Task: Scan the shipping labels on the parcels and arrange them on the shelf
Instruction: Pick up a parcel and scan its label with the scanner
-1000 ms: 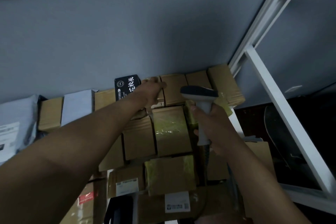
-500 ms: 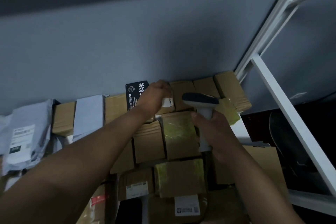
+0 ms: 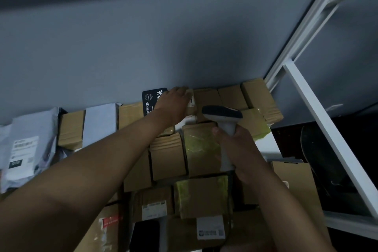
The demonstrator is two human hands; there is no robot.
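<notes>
Parcel (image 3: pixel 191 101), small, gripped by left hand (image 3: pixel 173 102) at 12 o'clock, now pushed against wall; right hand (image 3: pixel 235 145) clasps one scanner (image 3: pixel 224 115); two grey mailers (image 3: pixel 26 145) at 9.

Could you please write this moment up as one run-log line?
left hand: grips small box in back row | right hand: holds scanner, aimed at boxes | shelf: crowded

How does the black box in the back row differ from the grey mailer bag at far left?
The black box is rigid, dark and printed in white; the grey mailer bag is soft, pale and wrinkled. The bag shows a white shipping label; no such label shows on the box. The left hand partly covers the box; nothing touches the bag. Both stand against the grey wall.
</notes>
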